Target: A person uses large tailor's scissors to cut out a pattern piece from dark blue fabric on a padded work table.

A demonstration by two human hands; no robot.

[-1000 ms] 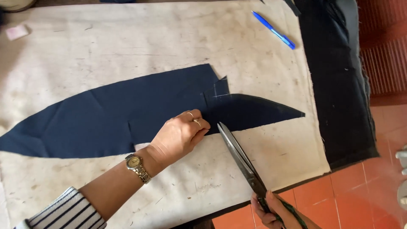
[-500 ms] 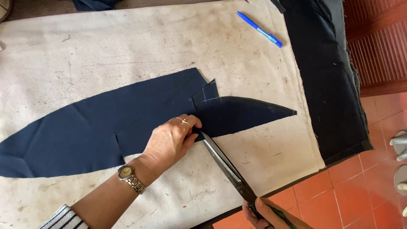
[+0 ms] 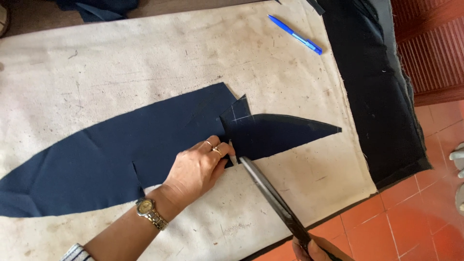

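Note:
A long, curved piece of navy blue fabric [image 3: 121, 154] lies flat on a worn off-white table cover [image 3: 145, 63]. My left hand [image 3: 198, 166], wearing rings and a gold wristwatch, presses down on the fabric's lower edge near the middle. My right hand [image 3: 311, 250], barely visible at the bottom edge, grips large black scissors [image 3: 270, 195]. The blade tips sit at the fabric edge right beside my left fingers. Faint chalk lines mark the cloth near a notched corner [image 3: 239, 108].
A blue pen [image 3: 295, 35] lies at the far right of the table. Black cloth [image 3: 377, 87] drapes over the table's right edge. More dark fabric [image 3: 101, 7] sits at the top. Orange floor tiles [image 3: 411, 217] show at the lower right.
The scissors have moved forward so the blade tips now meet the fabric edge by my left fingers. My left hand stays pressed on the cloth.

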